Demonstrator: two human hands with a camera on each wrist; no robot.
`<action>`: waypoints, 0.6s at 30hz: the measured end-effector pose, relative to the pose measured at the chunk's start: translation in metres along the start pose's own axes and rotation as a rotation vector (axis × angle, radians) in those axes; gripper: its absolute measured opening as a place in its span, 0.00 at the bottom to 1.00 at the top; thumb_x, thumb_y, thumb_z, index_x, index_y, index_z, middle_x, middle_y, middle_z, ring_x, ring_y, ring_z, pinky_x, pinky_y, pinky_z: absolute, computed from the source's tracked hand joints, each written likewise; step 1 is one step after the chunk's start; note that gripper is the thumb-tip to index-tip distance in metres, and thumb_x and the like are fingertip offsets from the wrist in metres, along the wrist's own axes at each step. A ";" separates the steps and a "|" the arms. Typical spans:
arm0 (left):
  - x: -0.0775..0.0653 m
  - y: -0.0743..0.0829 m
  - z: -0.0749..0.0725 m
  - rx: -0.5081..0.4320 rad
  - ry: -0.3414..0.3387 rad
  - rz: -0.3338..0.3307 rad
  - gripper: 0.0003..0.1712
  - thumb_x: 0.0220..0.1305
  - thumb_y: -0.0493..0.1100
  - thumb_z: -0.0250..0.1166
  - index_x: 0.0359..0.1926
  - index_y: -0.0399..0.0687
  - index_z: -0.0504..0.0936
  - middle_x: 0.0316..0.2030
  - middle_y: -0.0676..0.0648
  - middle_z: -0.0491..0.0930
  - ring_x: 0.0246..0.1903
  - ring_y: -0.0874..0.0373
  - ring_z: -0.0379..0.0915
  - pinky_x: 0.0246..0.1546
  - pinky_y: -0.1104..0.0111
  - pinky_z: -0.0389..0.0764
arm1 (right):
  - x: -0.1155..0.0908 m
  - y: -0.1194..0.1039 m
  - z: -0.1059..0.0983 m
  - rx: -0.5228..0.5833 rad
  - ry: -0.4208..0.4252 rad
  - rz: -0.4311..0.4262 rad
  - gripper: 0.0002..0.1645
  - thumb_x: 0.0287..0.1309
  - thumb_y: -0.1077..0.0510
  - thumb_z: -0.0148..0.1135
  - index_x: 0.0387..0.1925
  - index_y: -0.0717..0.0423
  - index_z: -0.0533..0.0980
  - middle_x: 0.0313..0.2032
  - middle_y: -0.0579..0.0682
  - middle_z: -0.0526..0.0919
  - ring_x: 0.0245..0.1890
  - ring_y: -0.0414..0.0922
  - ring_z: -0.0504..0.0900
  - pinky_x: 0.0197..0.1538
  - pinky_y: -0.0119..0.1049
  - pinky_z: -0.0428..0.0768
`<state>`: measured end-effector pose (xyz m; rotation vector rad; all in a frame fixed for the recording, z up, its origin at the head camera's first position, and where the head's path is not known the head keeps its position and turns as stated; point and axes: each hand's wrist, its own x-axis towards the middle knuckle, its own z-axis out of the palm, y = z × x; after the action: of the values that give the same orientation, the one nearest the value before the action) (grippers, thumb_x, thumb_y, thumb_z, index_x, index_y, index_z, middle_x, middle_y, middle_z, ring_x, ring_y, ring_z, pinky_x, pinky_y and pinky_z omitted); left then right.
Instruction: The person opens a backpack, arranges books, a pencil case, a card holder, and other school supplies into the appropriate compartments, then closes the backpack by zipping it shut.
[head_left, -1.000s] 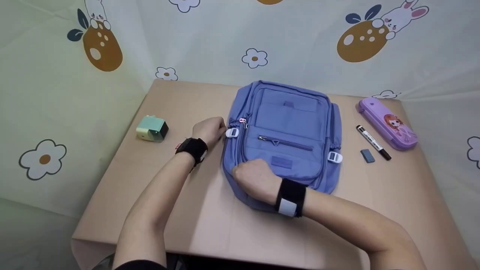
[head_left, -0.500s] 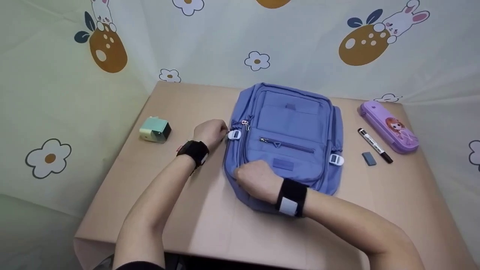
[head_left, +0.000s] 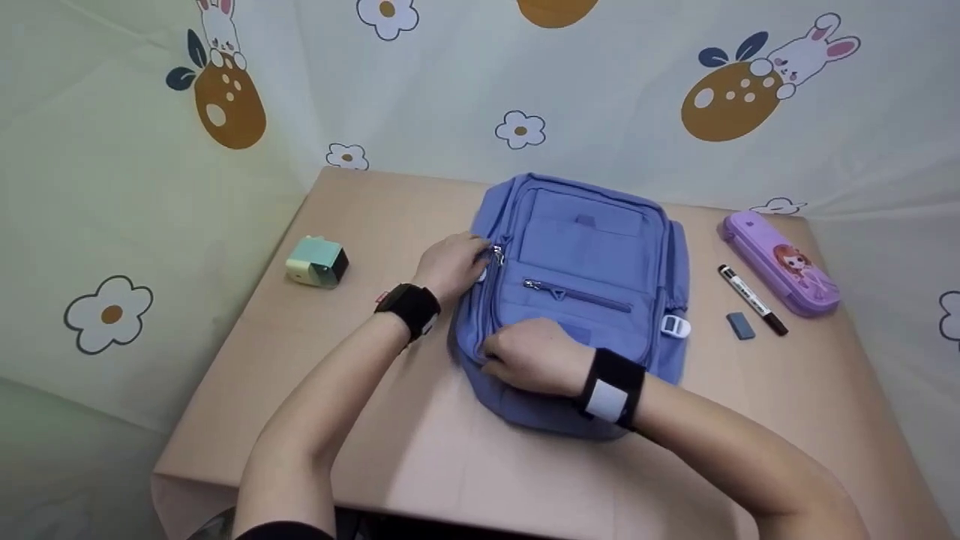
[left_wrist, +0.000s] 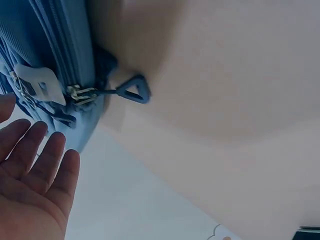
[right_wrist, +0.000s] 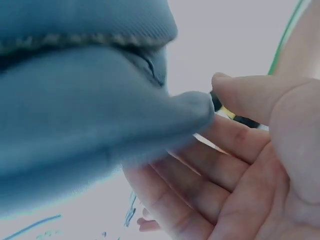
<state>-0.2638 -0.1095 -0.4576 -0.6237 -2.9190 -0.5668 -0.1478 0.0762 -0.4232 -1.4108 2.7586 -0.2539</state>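
A blue backpack [head_left: 589,247] lies front side up on the table. My left hand [head_left: 454,264] is at its upper left edge, beside the zipper pulls [head_left: 496,253]. The left wrist view shows that hand's fingers [left_wrist: 65,175] loosely extended, near a white buckle [left_wrist: 42,85] and a zipper with a triangular pull [left_wrist: 135,90] dangling over the table. My right hand [head_left: 536,356] is over the bag's lower left corner. In the right wrist view its fingers [right_wrist: 192,190] lie against a blurred fold of fabric [right_wrist: 115,105], with the thumb apart from it.
A green and yellow box-shaped item [head_left: 318,262] sits at the table's left. To the right are a purple pencil case [head_left: 780,262], a marker pen [head_left: 752,300] and a small blue-grey block [head_left: 740,326]. A patterned cloth [head_left: 420,90] hangs behind the table [head_left: 360,420].
My left hand has moved right and up from the side buckle onto the bag's edge near the zipper pulls. The right hand has shifted slightly right, its fingers looser. The whole view has drifted down.
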 end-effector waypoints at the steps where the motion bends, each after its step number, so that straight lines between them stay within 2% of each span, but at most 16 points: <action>1: 0.002 0.002 0.001 0.008 -0.004 0.013 0.17 0.74 0.42 0.61 0.59 0.45 0.83 0.54 0.44 0.83 0.55 0.45 0.79 0.55 0.52 0.78 | -0.001 0.003 -0.003 0.011 0.001 0.009 0.16 0.64 0.50 0.67 0.21 0.47 0.76 0.17 0.41 0.73 0.19 0.45 0.77 0.24 0.47 0.78; 3: 0.006 0.005 0.003 0.024 -0.011 0.022 0.16 0.74 0.42 0.61 0.58 0.45 0.83 0.54 0.44 0.84 0.55 0.45 0.79 0.55 0.52 0.78 | -0.001 0.010 -0.010 0.022 0.015 0.032 0.14 0.65 0.50 0.65 0.23 0.47 0.79 0.18 0.41 0.75 0.19 0.45 0.78 0.25 0.47 0.78; 7: 0.011 0.008 0.007 0.055 -0.018 -0.001 0.13 0.73 0.41 0.61 0.54 0.46 0.85 0.51 0.44 0.85 0.52 0.45 0.80 0.51 0.51 0.80 | -0.001 0.030 -0.021 0.026 0.058 0.107 0.11 0.67 0.52 0.64 0.29 0.50 0.84 0.24 0.45 0.83 0.24 0.47 0.82 0.28 0.48 0.81; 11: 0.015 0.010 0.008 0.081 -0.025 -0.030 0.11 0.73 0.42 0.62 0.49 0.47 0.87 0.48 0.44 0.86 0.50 0.45 0.81 0.47 0.51 0.81 | 0.004 0.053 -0.028 0.018 0.073 0.184 0.11 0.67 0.53 0.66 0.40 0.56 0.86 0.37 0.52 0.88 0.36 0.53 0.86 0.41 0.51 0.84; 15: 0.019 0.012 0.008 0.094 -0.025 -0.059 0.09 0.72 0.42 0.63 0.45 0.47 0.88 0.45 0.44 0.85 0.46 0.45 0.81 0.43 0.51 0.82 | 0.016 0.072 -0.029 -0.016 0.032 0.247 0.17 0.66 0.53 0.67 0.49 0.62 0.83 0.50 0.60 0.84 0.52 0.60 0.81 0.56 0.55 0.78; 18: 0.022 0.012 0.009 0.090 -0.023 -0.082 0.08 0.71 0.41 0.65 0.44 0.46 0.88 0.44 0.44 0.84 0.45 0.45 0.81 0.42 0.51 0.82 | 0.026 0.081 -0.027 -0.014 -0.020 0.297 0.25 0.68 0.53 0.64 0.60 0.64 0.77 0.63 0.65 0.76 0.64 0.63 0.73 0.67 0.57 0.69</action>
<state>-0.2793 -0.0873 -0.4578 -0.5048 -2.9842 -0.4362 -0.2310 0.1050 -0.4086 -0.9789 2.9059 -0.2076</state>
